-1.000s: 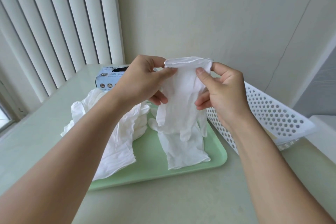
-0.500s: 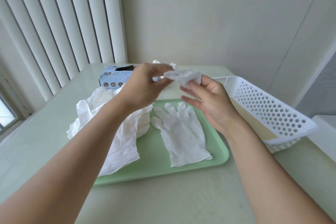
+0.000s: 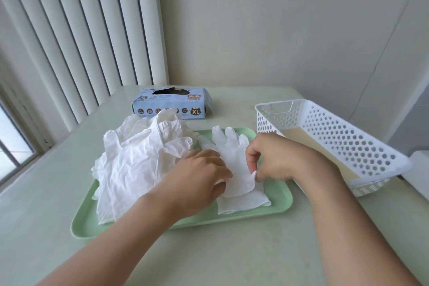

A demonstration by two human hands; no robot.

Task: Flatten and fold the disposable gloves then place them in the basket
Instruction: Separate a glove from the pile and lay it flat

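Your left hand (image 3: 201, 175) presses with relaxed fingers on the flat white disposable glove (image 3: 234, 162) near the right edge of the pale green plastic tray (image 3: 282, 199). Your right hand (image 3: 276, 158) pinches its cuff edge between thumb and fingers.

Soft, even daylight fills your view, entering from the window (image 3: 11, 146) at the left edge behind the vertical blinds (image 3: 76, 30). Shadows stay faint and diffuse; you see only a pale one under the tray (image 3: 278, 206) rim. No harsh glare appears, though the white gloves (image 3: 134, 160) read nearly washed out. Your wide-angle lens bows the blinds and wall lines toward the edges. Focus is slightly soft throughout, with mild compression smearing.
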